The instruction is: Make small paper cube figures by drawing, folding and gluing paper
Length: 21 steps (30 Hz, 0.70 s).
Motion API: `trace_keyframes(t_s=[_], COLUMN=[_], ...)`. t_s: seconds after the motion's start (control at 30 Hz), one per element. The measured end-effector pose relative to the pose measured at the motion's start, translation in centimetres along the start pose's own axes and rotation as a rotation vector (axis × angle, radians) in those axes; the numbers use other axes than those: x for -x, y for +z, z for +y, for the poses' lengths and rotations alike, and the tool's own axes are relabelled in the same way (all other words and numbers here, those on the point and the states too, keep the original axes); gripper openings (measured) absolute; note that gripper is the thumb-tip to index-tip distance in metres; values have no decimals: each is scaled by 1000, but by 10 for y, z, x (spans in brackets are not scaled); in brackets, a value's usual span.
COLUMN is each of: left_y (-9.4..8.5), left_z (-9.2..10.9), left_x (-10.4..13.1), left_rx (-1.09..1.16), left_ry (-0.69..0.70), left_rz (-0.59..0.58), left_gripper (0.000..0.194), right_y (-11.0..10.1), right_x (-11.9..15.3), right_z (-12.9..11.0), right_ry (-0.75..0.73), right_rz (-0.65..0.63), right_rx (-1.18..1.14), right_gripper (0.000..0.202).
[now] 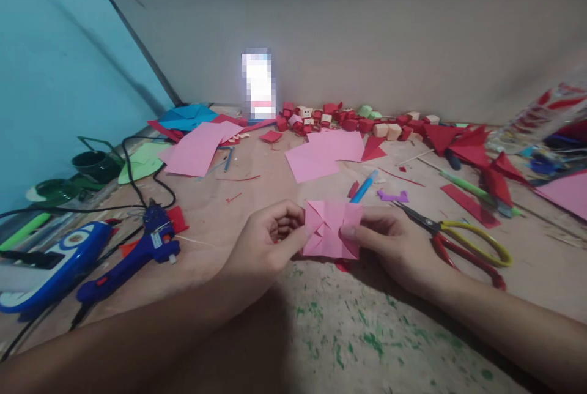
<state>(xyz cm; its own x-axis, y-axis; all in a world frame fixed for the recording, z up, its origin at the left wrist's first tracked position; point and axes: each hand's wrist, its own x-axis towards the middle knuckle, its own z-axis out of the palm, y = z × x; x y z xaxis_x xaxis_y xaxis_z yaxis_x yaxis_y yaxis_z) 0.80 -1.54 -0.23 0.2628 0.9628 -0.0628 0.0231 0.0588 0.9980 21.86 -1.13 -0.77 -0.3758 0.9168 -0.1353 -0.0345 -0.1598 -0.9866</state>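
A small pink folded paper [331, 232] with crease lines and a little flap on its left side is held up between both hands, above the near part of the table. My left hand [275, 238] pinches its left edge, thumb on the front. At the right edge, my right hand [387, 236] grips the paper the same way, its thumb pressed on the front. Just behind the paper lies a blue pen [365, 186]. Scissors [458, 241] with yellow and red handles rest by my right hand.
A blue glue gun [132, 253] with cables and a blue-white device [59, 265] lie left. Pink sheets [314, 158] are farther back. Small folded red and cream pieces [348, 118] line the wall beside a lit phone [260, 82]. Red paper scraps [468, 146] lie right.
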Motion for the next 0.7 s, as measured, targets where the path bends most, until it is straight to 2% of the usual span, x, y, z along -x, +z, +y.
trace_keyframes(t_s=[0.3,0.47,0.7], left_y=[1,2,2], left_z=[1,1,2], left_x=[1,3,4], left_rx=[47,-37,-21], left_ry=[-48,-23,-47], left_rz=[-55,-34,-93], left_gripper=[20,16,13], right_y=[3,4,4], right_x=[0,2,1], right_z=[-8,-11,-12], right_ry=[-8,17,0], right_rz=[-32,-78,9], right_rx=[22,129,154], right_gripper=[23,25,20])
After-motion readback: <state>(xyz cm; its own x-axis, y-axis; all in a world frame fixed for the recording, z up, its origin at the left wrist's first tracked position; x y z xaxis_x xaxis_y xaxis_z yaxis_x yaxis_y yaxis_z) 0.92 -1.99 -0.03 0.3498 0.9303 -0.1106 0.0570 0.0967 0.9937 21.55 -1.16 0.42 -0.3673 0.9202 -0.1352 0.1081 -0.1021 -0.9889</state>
